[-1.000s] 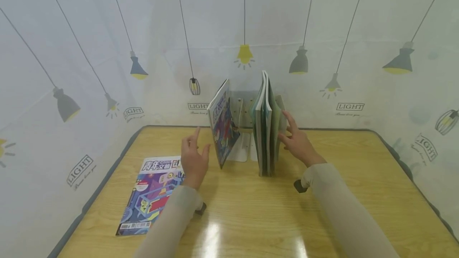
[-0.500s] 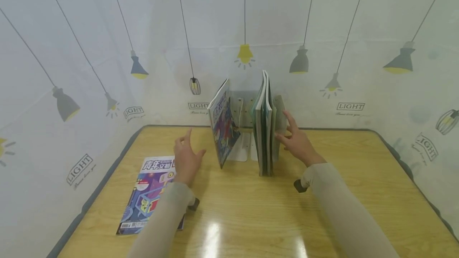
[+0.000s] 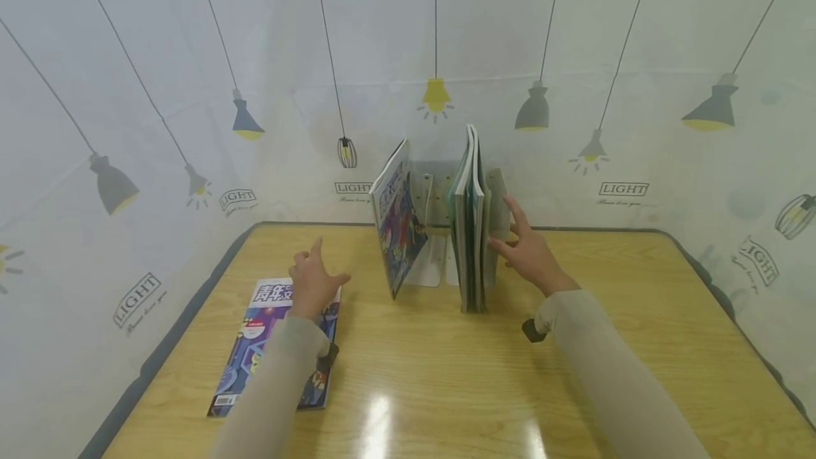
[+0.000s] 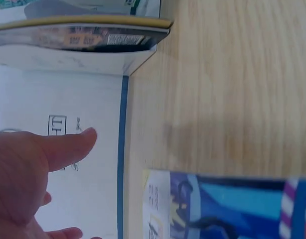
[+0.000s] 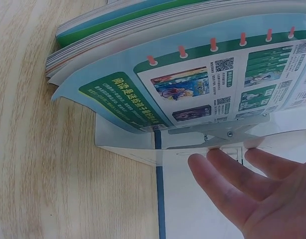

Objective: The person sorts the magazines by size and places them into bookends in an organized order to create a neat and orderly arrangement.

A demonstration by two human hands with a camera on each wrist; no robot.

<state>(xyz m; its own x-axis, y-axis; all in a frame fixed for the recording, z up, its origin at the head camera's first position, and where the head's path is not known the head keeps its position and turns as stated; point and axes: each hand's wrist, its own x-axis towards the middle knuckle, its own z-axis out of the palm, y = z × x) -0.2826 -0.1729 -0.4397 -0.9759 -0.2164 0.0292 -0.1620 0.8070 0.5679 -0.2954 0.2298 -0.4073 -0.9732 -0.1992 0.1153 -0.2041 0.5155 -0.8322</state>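
Observation:
My left hand (image 3: pixel 314 287) is over the upper right part of a magazine (image 3: pixel 255 346) lying flat on the table, fingers raised and thumb stretched out. Nothing is in it. Its thumb (image 4: pixel 73 149) shows apart from the flat magazine in the left wrist view. My right hand (image 3: pixel 535 257) is at the right panel of a white bookend rack (image 3: pixel 499 197). Its fingertips (image 5: pixel 213 152) touch or nearly touch the panel's outer side, and the thumb reaches the back cover of the upright magazines (image 5: pixel 193 94). Another magazine (image 3: pixel 398 225) leans upright at the rack's left side.
Between the leaning magazine and the upright stack, the rack's base plates (image 3: pixel 427 271) show. A white wall cloth (image 3: pixel 408 41) printed with lamps surrounds the wooden table (image 3: pixel 446 381) at the back and sides.
My left hand has moved left and toward me, away from the leaning magazine and over the flat one. My right thumb has shifted slightly left, and the stack's loose back cover has moved off the panel.

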